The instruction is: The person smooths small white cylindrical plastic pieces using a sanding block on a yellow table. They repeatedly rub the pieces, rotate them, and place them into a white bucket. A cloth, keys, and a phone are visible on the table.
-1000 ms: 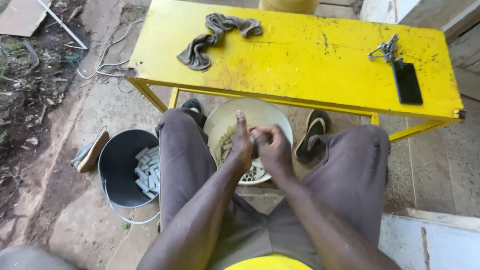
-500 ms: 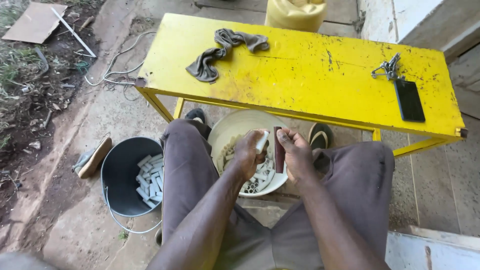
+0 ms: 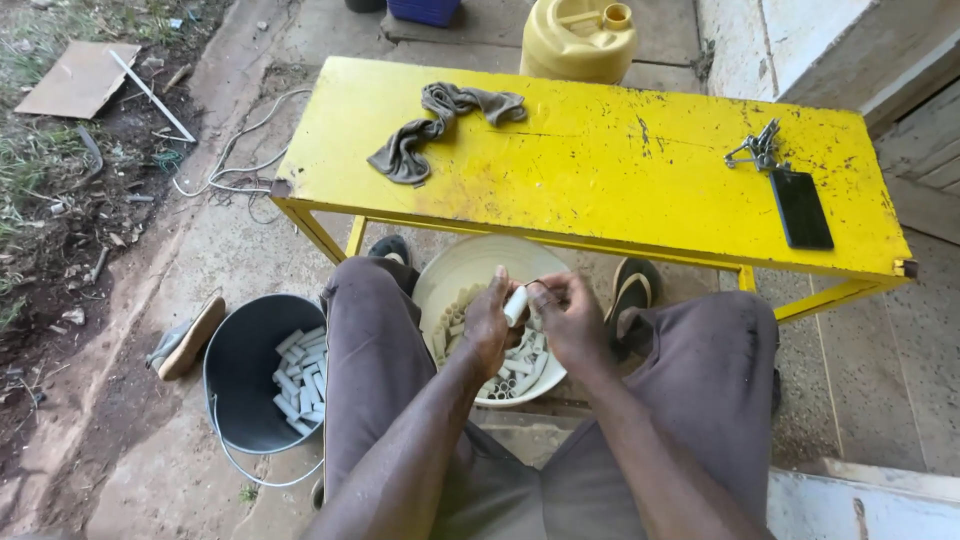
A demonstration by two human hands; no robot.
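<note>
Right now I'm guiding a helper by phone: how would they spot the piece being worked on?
Find the yellow table; below its front edge sits a cream bowl of short white tubes. Above it, the left hand pinches one white tube, the only one lifted out of the pile.

Rag [image 3: 440,128], phone [image 3: 800,207], perhaps keys [image 3: 757,150], yellow table [image 3: 600,170]

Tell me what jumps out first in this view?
The bright yellow bench fills the upper half, with a grey rag at its left and a dark phone at its right. Below it, the left hand and right hand hold a short white tube over a pale bowl of similar tubes.
</note>
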